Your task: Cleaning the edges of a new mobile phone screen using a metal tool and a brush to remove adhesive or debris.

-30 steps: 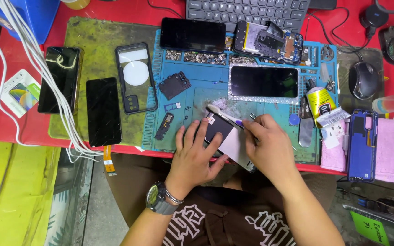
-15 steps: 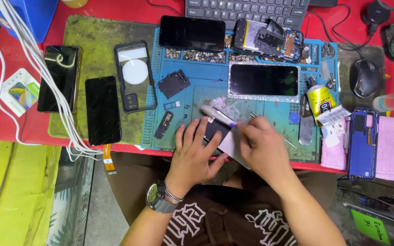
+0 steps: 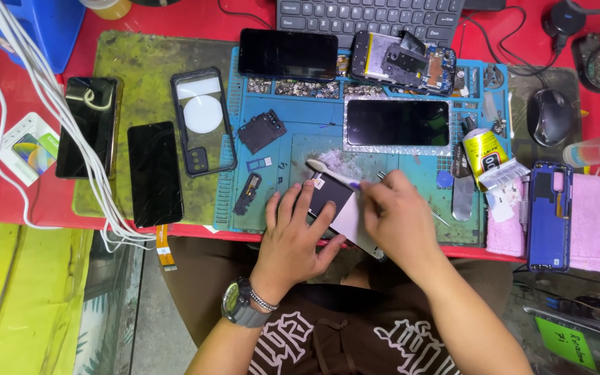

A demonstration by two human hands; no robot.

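Observation:
My left hand (image 3: 293, 239), with a watch on its wrist, lies with spread fingers on an opened phone (image 3: 333, 201) at the front edge of the blue repair mat (image 3: 300, 132). The phone shows a black part and a pale inner plate. My right hand (image 3: 398, 221) is closed on the purple handle of a white brush (image 3: 329, 173). The brush head points left over the phone's upper end. A thin metal tool (image 3: 441, 219) sticks out on the mat just right of that hand.
Around the mat lie a dark phone screen (image 3: 397, 123), a stripped phone frame (image 3: 403, 64), another black phone (image 3: 287, 54), a clear case (image 3: 203, 121), a yellow glue tube (image 3: 484, 149), a blue back cover (image 3: 548, 215) on a pink cloth, a mouse (image 3: 550, 117), a keyboard (image 3: 369, 14) and white cables (image 3: 50, 118).
My right hand and the brush have shifted slightly left across the phone. My left hand has stayed in place on it.

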